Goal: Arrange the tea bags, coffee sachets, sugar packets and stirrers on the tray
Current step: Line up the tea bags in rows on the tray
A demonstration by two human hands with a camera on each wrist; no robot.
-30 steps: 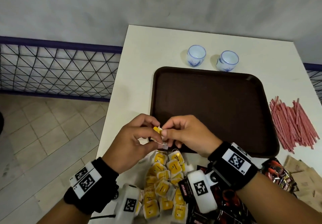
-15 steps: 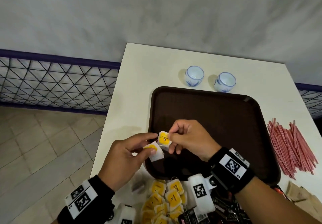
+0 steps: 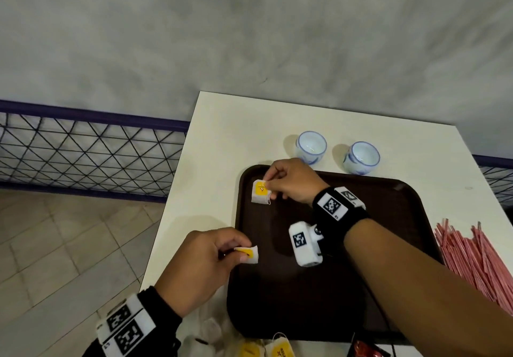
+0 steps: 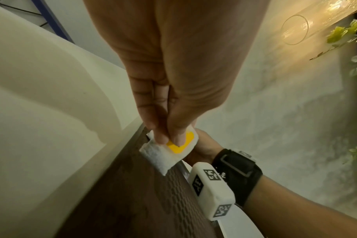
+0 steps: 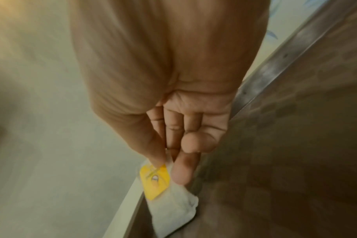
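Note:
A dark brown tray (image 3: 388, 245) lies on the white table (image 3: 222, 134). My right hand (image 3: 270, 186) pinches a white tea bag with a yellow tag (image 3: 261, 191) over the tray's far left corner; the right wrist view shows the same tea bag (image 5: 169, 209) hanging at the tray rim (image 5: 265, 77). My left hand (image 3: 243, 251) pinches a second yellow-tagged tea bag (image 3: 249, 254) at the tray's left edge, seen close as a tea bag (image 4: 171, 151) between thumb and fingers. More tea bags (image 3: 277, 349) lie near the table's front edge. Red stirrers (image 3: 477, 262) are piled right of the tray.
Two small blue-and-white cups (image 3: 311, 147) (image 3: 361, 158) stand behind the tray. A red sachet (image 3: 366, 349) peeks in at the bottom. A blue wire fence (image 3: 83, 151) runs left of the table over a tiled floor. A grey wall is behind.
The hands separated, each with one tea bag. The right hand moved forward to the tray's far left corner; the left stayed near the tray's left edge. The camera view tilted up.

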